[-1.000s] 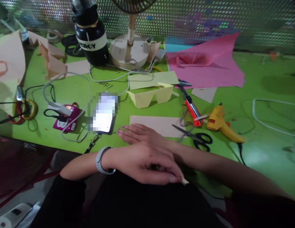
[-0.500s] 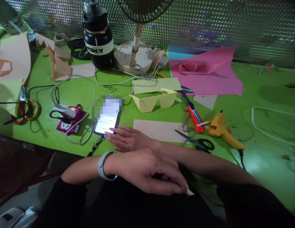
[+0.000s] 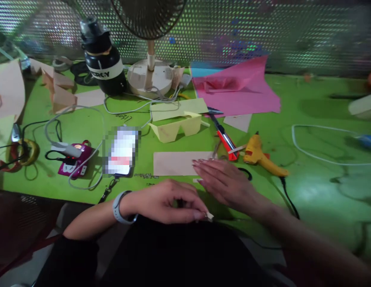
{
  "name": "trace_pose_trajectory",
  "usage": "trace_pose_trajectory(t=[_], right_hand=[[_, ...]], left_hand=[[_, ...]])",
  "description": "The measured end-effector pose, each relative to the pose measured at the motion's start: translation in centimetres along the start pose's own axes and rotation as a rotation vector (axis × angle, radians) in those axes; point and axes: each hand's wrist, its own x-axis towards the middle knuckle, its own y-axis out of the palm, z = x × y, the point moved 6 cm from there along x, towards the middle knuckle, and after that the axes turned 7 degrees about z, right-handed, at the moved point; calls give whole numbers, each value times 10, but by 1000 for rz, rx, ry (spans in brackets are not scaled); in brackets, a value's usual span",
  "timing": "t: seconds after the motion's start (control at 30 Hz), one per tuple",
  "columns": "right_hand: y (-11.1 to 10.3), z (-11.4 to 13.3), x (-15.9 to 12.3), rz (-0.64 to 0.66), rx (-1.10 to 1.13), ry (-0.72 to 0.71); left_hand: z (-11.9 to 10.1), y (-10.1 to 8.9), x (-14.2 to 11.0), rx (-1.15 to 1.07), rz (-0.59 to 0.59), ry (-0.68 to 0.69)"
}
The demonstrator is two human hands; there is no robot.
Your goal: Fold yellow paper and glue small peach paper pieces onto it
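Observation:
My left hand (image 3: 170, 202), with a grey wristband, pinches a small pale scrap (image 3: 210, 216), perhaps paper, over the table's front edge. Fingers outstretched, my right hand (image 3: 223, 179) lies over the right end of a pale pink paper rectangle (image 3: 175, 163). It covers most of the black scissors, of which one handle loop (image 3: 246, 173) shows. Behind the rectangle stands a folded yellow paper shape like glasses (image 3: 175, 128), near a yellow paper strip (image 3: 178, 108). To the left lies a phone (image 3: 122, 153) with a lit screen, partly pixelated.
A red utility knife (image 3: 225, 141) and a yellow glue gun (image 3: 260, 154) lie to the right. Pink paper (image 3: 242, 89), a fan base (image 3: 137, 77) and a black bottle (image 3: 106, 73) stand behind. A purple power adapter (image 3: 76, 159) and cables are left.
My right hand has moved right, off the phone to the paper rectangle and scissors, uncrossing from my left arm. My left hand still pinches the scrap. The view has shifted right.

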Motion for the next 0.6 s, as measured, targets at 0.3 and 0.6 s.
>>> trace_pose_trajectory(t=[0.3,0.6], right_hand=[[-41,-60,-62,-161,-190,362],[-63,-96,-76,-124,-140,558]], left_hand=[[40,-14,9,-143,-166,-327],[52,-21,12,-278,-256,-529]])
